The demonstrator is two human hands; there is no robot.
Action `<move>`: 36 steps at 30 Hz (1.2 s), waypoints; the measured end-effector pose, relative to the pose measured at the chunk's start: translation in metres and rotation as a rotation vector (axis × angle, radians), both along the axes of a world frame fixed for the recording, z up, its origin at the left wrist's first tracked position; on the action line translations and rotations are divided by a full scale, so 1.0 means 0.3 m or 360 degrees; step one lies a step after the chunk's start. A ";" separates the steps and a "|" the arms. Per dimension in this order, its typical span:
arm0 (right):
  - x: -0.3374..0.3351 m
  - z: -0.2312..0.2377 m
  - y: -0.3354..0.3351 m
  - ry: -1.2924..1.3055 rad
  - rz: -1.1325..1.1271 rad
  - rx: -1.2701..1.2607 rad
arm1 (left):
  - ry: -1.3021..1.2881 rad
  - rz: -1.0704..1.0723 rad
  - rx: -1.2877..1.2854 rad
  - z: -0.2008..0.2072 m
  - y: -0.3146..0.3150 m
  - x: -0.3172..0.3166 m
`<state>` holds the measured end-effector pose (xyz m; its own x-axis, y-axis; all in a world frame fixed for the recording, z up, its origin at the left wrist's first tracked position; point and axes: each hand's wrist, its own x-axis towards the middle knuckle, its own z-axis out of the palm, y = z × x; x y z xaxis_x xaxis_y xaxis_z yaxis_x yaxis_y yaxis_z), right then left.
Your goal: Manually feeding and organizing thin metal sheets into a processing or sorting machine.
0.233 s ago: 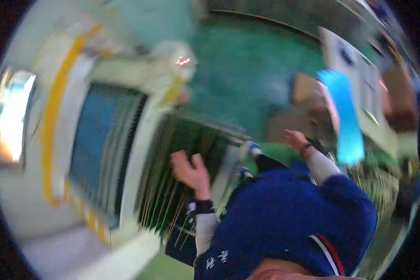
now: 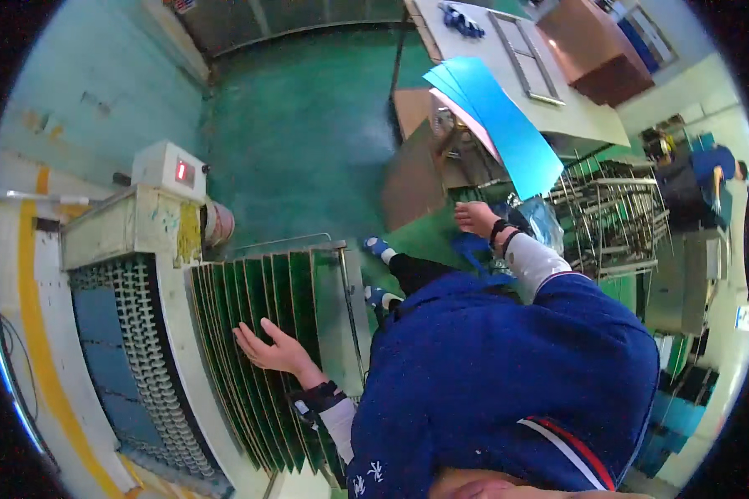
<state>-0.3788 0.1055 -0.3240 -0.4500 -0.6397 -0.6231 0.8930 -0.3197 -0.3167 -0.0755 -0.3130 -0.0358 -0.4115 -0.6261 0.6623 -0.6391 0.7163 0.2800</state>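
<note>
Left hand point(image 2: 268, 349) over the green panels point(image 2: 262, 291), fingers spread, released; contact unclear. Right hand point(image 2: 476, 219) near blue sheets point(image 2: 508, 125), fingers loosely extended, released.

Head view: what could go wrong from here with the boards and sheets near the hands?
The bare left hand is over the closely spaced green boards, so a careless sweep might scrape it or knock boards together. The blue sheets appear to stick out past the edge of the table near the right hand; a bump could dislodge them.
</note>
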 end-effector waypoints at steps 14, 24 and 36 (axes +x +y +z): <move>-0.247 0.152 1.755 -0.0021 -0.1461 0.1205 | 0.0064 0.0046 0.0424 -0.279 0.877 -0.136; -0.525 0.196 2.073 0.0439 -0.1157 0.1551 | 0.0380 -0.0919 0.1417 -0.226 1.493 -0.665; -0.710 0.265 2.208 0.0869 -0.0532 0.1977 | -0.0871 -0.1485 0.3266 -0.491 2.191 -1.244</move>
<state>-0.5916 0.7680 -0.2444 -0.8368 0.3790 -0.3951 0.5044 0.2528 -0.8257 -0.4487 0.3442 -0.1831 -0.7365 0.3098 -0.6013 -0.6617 -0.1453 0.7356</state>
